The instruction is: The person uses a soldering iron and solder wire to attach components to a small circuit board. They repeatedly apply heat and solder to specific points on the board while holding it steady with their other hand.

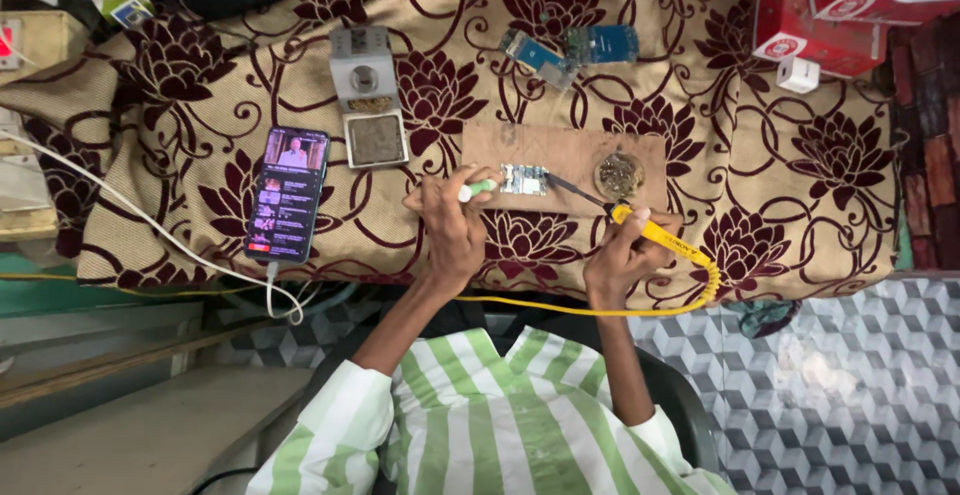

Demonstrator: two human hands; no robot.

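Observation:
A small circuit board [524, 179] lies on a brown wooden board [560, 150] on the patterned cloth. My left hand [450, 220] holds a thin white and green tool [476, 191] whose tip touches the circuit board's left edge. My right hand [625, 253] grips a yellow-handled soldering iron [655, 235]. Its dark tip [565, 187] points at the circuit board's right edge. A yellow coiled cable [700, 290] runs from the iron's handle back under my arms.
A round tin of brass wool [618, 175] sits on the wooden board's right end. A phone [288, 195] with a lit screen lies at left, a grey soldering station [365, 95] beside it. Two more circuit boards [570, 50], red boxes [815, 10] and white cables lie further back.

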